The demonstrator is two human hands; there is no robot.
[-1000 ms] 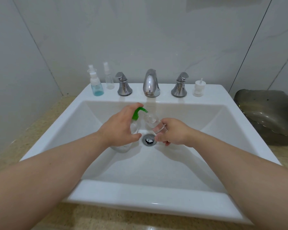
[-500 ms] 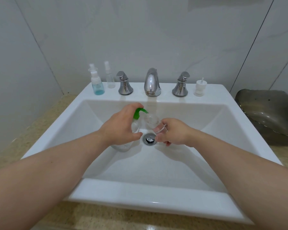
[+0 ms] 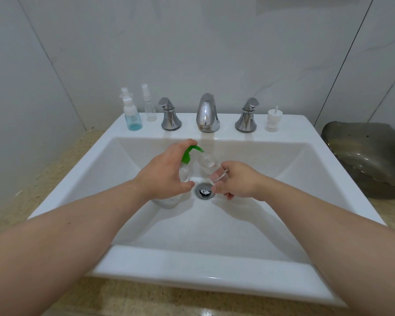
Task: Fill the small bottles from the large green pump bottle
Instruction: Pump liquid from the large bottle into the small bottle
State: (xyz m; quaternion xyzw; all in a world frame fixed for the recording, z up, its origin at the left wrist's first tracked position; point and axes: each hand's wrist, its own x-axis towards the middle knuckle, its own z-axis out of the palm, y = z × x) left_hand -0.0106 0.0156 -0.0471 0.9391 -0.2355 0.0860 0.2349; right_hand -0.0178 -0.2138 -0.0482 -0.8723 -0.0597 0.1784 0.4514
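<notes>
The large green pump bottle [image 3: 187, 157] sits in the sink [image 3: 214, 236] just left of the drain [image 3: 204, 190]. Its nozzle meets the mouth of a small clear bottle [image 3: 211, 167], which is tilted toward it, probably so drips fall in the basin. The left hand [image 3: 164, 175] wraps the pump bottle, one finger curled over the green head. The right hand [image 3: 240, 181] pinches the small bottle's base.

Pale marble-look wall tiles [image 3: 214, 42] behind a white sink [image 3: 192, 266] on speckled beige countertop [image 3: 53, 172].
</notes>
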